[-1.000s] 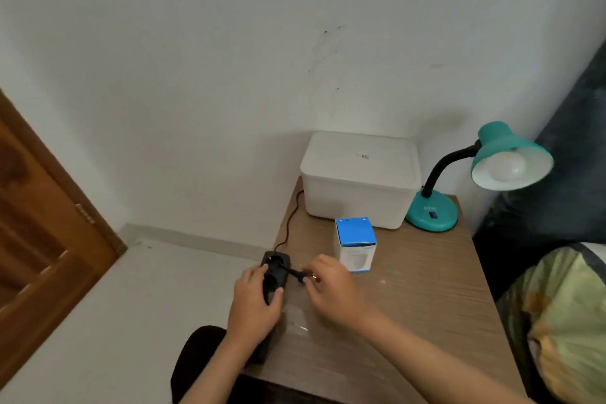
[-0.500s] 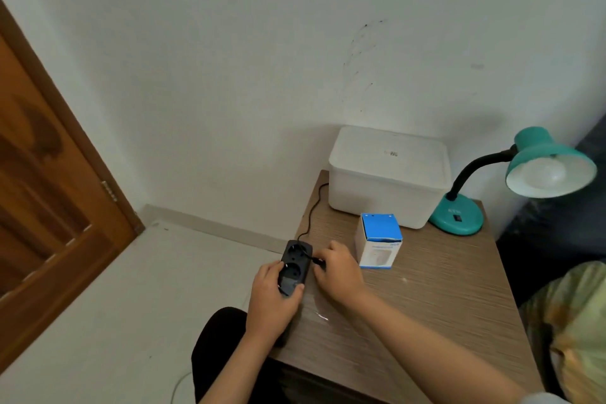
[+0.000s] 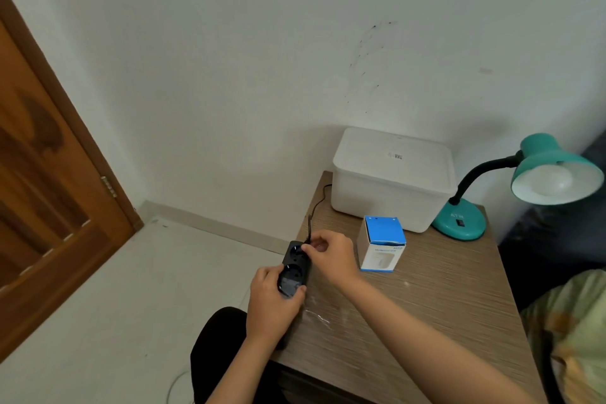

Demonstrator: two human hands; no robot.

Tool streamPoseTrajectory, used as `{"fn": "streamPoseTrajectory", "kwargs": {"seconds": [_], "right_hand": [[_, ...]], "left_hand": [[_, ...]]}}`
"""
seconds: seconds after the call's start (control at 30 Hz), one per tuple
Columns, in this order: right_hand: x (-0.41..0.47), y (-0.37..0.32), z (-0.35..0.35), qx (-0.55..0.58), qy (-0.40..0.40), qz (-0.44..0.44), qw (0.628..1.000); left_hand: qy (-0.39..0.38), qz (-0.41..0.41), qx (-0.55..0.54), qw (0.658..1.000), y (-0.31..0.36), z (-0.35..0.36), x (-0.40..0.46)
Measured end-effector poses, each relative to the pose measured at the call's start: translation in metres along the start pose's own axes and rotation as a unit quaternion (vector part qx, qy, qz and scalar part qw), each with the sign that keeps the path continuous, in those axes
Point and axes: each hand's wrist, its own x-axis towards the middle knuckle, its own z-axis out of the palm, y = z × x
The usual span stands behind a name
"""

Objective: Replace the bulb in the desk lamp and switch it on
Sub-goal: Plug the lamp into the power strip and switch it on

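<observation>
A teal desk lamp (image 3: 459, 223) stands at the table's far right corner, its shade (image 3: 554, 170) tilted toward me with a white bulb (image 3: 555, 182) inside, unlit. My left hand (image 3: 272, 302) grips a black power strip (image 3: 293, 269) at the table's left edge. My right hand (image 3: 331, 252) pinches the lamp's black plug at the strip's far socket; the plug itself is mostly hidden by my fingers. The black cord (image 3: 316, 207) runs from there behind the white box. A small blue-and-white bulb carton (image 3: 382, 244) stands just right of my right hand.
A white lidded plastic box (image 3: 392, 180) sits at the back of the wooden table (image 3: 442, 305), against the wall. A wooden door (image 3: 42, 200) is at the left. A patterned cushion (image 3: 577, 331) lies to the right. My dark-trousered knee (image 3: 219, 354) is below the table's left edge.
My right hand has moved from beside the strip to its far socket, bringing the plug to it. The view has shifted left and down.
</observation>
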Motion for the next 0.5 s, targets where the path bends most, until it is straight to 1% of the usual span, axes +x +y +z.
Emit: {"fn": "streamPoseTrajectory", "kwargs": {"seconds": [0.3,0.5], "right_hand": [[-0.003,0.006,0.011,-0.032,-0.04,-0.007,0.999],[-0.002,0.007,0.016,-0.029,-0.014,-0.002,0.999]], "left_hand": [[0.01,-0.003,-0.017,1.0,-0.002,0.0,0.002],[0.009,-0.001,-0.023,1.0,-0.001,0.0,0.001]]}}
